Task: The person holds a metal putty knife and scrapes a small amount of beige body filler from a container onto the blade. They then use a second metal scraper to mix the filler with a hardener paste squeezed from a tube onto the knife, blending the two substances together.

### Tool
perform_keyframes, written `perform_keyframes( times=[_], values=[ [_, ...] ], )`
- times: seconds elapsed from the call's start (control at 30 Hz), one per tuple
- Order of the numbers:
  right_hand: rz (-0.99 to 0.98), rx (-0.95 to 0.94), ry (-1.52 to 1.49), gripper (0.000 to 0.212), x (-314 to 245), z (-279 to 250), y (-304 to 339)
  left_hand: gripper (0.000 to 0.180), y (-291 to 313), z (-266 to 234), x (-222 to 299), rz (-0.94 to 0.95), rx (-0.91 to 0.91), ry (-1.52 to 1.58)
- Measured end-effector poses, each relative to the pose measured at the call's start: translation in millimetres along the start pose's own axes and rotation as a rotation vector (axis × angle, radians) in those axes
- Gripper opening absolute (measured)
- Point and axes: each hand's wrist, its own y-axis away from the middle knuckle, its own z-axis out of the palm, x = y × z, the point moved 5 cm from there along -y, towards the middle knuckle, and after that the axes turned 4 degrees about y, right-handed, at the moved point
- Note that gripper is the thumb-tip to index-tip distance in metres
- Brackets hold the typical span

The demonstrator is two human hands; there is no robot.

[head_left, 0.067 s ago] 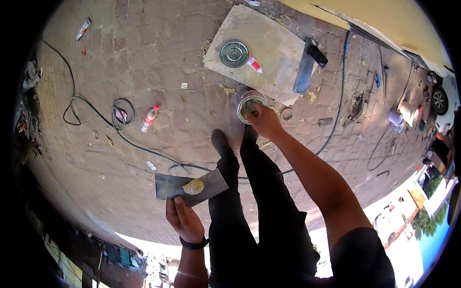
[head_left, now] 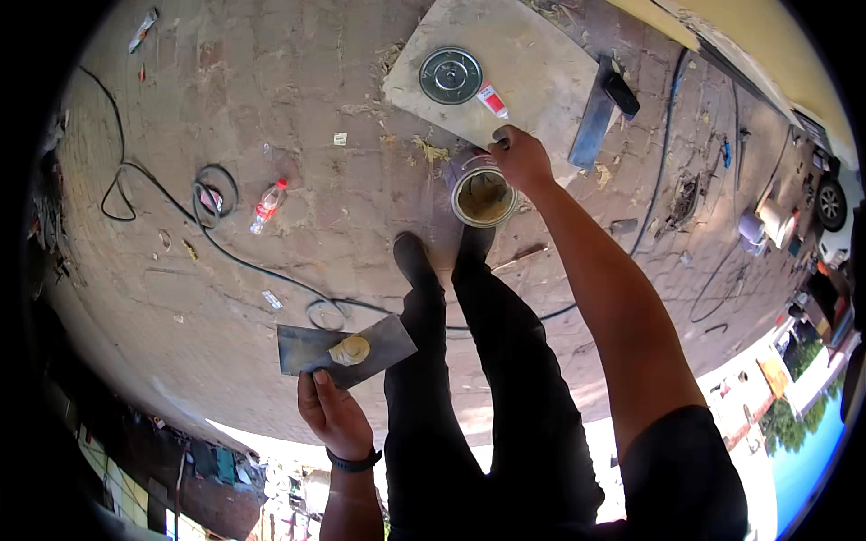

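My left hand (head_left: 336,415) pinches the near edge of a flat dark metal spreader (head_left: 302,347), held level at the left of my legs. On it sits a dollop of beige putty (head_left: 351,350). My right hand (head_left: 523,158) is closed just past an open can (head_left: 458,206), by the near edge of the board. Whatever those fingers may hold is hidden. More beige paste (head_left: 484,197) lies inside the can, which stands by my right foot. A red and white tube (head_left: 492,101) rests on the board just beyond my right fingertips.
The pale board (head_left: 532,63) carries a round metal lid (head_left: 450,76). A blue-grey strip (head_left: 591,126) and a black phone-like object (head_left: 621,94) lie at its right edge. A black hose (head_left: 253,266) crosses the brick paving. A red-capped bottle (head_left: 268,206) lies left.
My right hand has come out of the can's mouth and moved up and right, uncovering the paste. My left hand still holds the spreader. The whole view has shifted slightly.
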Motion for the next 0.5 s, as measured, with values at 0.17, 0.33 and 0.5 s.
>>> perform_keyframes(
  times=[0.17, 0.33, 0.5],
  values=[
    [0.02, 0.043, 0.358, 0.038, 28, 32, -138, 0.033, -21, -18, -57, -0.04, 0.126, -0.051],
    [0.087, 0.208, 0.685, 0.041, 44, 56, -176, 0.041, -39, -12, -76, -0.054, 0.023, 0.01],
    [0.338, -0.039, 0.427, 0.043, 67, 21, -121, 0.039, -33, -10, -64, -0.054, -0.028, 0.004]
  ],
)
